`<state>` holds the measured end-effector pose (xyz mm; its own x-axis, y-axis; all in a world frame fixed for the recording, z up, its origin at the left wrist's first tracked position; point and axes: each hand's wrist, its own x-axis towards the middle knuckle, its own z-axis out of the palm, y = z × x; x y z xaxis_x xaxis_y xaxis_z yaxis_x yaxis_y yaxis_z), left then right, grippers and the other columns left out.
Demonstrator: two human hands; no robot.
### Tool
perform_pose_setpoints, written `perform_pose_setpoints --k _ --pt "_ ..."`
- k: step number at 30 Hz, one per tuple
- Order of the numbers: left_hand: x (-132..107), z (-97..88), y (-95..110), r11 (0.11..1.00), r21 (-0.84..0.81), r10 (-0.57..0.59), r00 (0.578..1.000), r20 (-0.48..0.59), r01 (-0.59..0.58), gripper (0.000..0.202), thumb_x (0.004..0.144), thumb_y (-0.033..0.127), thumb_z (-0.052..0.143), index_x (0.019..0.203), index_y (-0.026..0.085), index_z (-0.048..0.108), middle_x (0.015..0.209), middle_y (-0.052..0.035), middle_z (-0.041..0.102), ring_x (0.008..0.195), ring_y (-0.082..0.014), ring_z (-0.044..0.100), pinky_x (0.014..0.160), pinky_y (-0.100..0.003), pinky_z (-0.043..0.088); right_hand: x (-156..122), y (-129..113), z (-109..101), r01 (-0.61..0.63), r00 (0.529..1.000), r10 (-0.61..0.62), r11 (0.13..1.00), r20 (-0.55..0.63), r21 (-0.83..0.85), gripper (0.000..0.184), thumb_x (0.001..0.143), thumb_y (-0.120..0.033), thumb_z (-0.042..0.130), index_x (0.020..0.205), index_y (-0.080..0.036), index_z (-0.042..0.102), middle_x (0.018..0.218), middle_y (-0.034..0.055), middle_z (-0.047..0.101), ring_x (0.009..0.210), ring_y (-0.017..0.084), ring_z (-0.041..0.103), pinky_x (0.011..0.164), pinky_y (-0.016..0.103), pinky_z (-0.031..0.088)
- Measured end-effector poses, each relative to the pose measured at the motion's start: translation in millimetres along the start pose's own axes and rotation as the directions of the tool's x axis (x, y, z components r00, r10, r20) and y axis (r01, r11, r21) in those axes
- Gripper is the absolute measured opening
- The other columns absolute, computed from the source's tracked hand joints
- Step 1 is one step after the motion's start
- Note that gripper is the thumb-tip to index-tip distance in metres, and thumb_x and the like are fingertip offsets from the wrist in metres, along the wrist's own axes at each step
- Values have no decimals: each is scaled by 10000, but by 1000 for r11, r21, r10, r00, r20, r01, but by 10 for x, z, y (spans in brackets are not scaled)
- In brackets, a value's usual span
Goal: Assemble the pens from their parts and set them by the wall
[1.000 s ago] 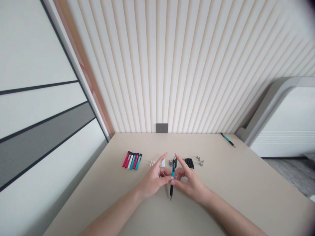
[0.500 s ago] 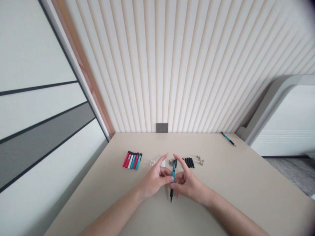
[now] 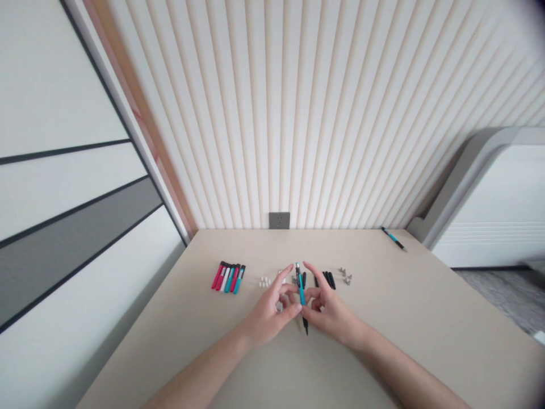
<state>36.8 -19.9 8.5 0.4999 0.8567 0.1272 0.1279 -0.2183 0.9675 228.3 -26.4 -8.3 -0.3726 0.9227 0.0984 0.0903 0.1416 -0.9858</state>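
- Pinching a slim teal-and-black plastic pen (image 3: pixel 301 289) between fingertips of left hand (image 3: pixel 269 313) and right hand (image 3: pixel 332 313), both closed on the barrel from opposite sides.
- Held over the middle of the beige tabletop (image 3: pixel 426 307), seemingly off the surface, near upright, dark tip toward the near edge.
- Versus a second ago: tilted now, upper end leaning left, tip swung right and drawn up; left index finger curled onto the barrel instead of stretched out; right fingers tucked closer.
- Reads as re-gripping or twisting the barrel mid-handling; nothing visibly detached.
- Left of the hands, toward the far edge: row of red, white and teal plastic barrels (image 3: pixel 229 278), side by side.
- Just beyond left hand: small white plastic caps (image 3: pixel 264 281), some hidden by fingers.
- Beyond right hand: black rubber grip sleeves (image 3: pixel 328 279), then small grey metal tips (image 3: pixel 346 278) further right.
- Far right corner: second teal-and-black pen (image 3: pixel 394 240), alone, well apart.
- Grey wall socket (image 3: pixel 279 220) behind the far edge.
- Nothing lying between hands and rows; pen's middle hidden by fingers.
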Motion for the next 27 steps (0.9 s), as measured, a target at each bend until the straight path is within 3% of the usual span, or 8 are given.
perform_pose_setpoints --k 6,8,13,20,27 --pt "13 -17 -1 987 160 22 999 -47 -14 573 923 254 530 1451 246 309 1071 -51 668 854 -163 576 800 -311 447 1 6 -3 -4 997 1 999 83 42 903 862 -304 633 1512 -336 7 758 -55 558 505 74 535 480 210 460" --pt "19 -14 -5 976 216 54 997 -58 -40 501 912 236 532 1397 230 408 1113 -65 646 861 -166 581 786 -302 465 -1 14 8 6 997 -9 999 75 42 900 859 -301 637 1518 -314 23 720 -62 540 542 89 558 524 232 480" --pt "20 -7 -6 945 303 142 989 -28 -127 385 898 202 532 1282 214 546 1210 -94 566 847 -152 579 834 -312 485 -12 6 36 -16 999 12 997 42 76 924 842 -292 658 1515 -289 25 688 -74 521 545 81 525 540 219 446" --pt "20 -3 36 939 323 135 991 -22 -121 237 920 232 524 1130 198 629 1014 -65 611 813 -159 577 755 -270 482 -8 -7 39 4 1000 -4 999 4 50 909 821 -336 680 1507 -276 87 677 -72 507 559 87 483 529 204 392" --pt "27 -15 56 937 323 143 990 -17 -130 225 923 232 524 1098 189 658 989 -74 634 830 -172 584 781 -276 475 -22 -32 9 7 999 -9 998 37 58 906 825 -347 679 1495 -278 74 684 -73 522 572 88 486 553 215 398"
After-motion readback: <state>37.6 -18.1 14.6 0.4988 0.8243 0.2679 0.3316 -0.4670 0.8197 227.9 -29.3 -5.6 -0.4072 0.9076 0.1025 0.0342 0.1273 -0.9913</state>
